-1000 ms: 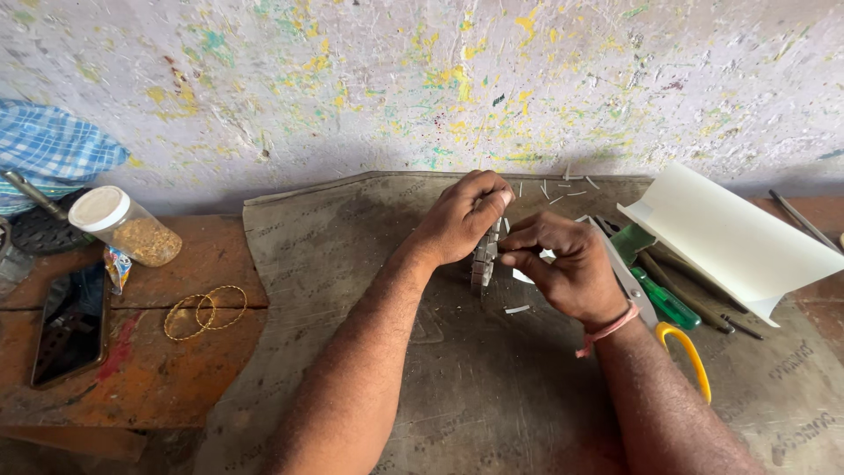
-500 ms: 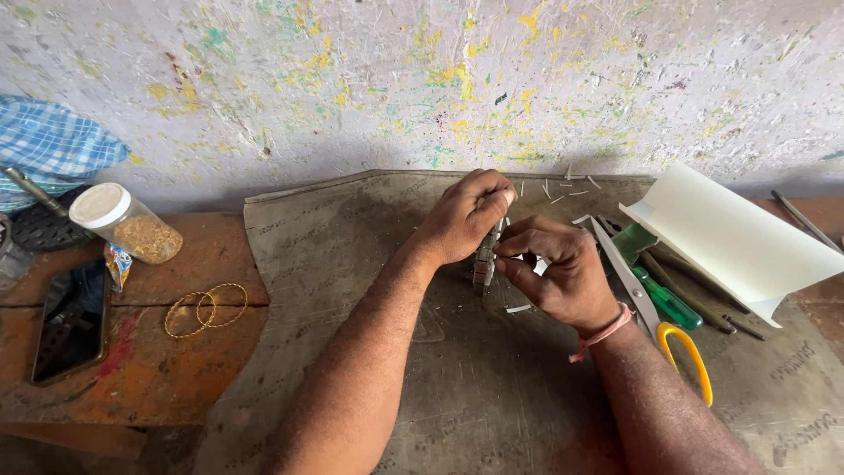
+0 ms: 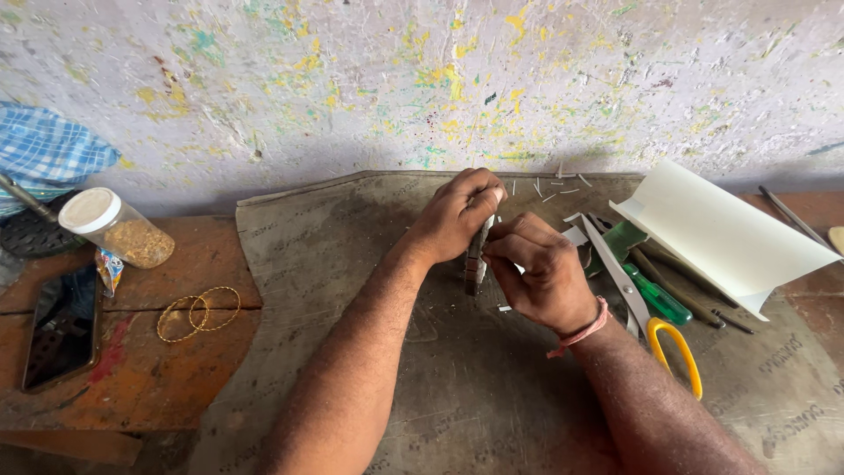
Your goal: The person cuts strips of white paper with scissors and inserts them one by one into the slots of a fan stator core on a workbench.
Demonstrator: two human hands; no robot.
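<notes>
Both hands (image 3: 501,242) still pinching upright tool (image 3: 476,262).

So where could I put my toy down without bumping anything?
The grey mat is bare between the bangles and the left hand. Right of the right hand it's crowded: scissors, white sheet, green tool.
</notes>
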